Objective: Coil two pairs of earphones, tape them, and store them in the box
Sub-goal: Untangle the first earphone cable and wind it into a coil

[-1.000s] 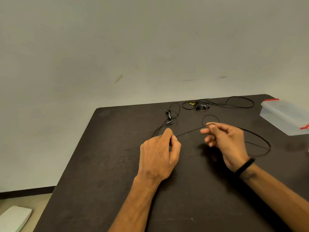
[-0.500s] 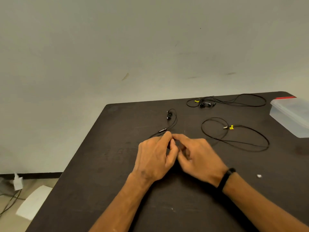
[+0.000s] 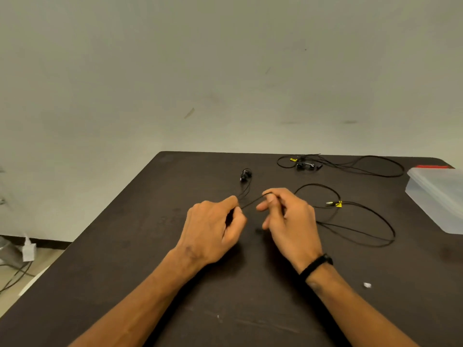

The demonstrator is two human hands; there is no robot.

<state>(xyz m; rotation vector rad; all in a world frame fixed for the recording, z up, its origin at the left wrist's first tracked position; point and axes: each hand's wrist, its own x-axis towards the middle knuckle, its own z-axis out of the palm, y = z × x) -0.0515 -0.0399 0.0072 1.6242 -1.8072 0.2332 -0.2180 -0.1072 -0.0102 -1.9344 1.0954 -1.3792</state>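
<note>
Now the right hand (image 3: 288, 216) has drawn apart from the left hand (image 3: 213, 226).

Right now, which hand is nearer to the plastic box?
Right. The right hand is mid-table, between the left hand and the plastic box at the right edge; the left hand is farther from it.
</note>
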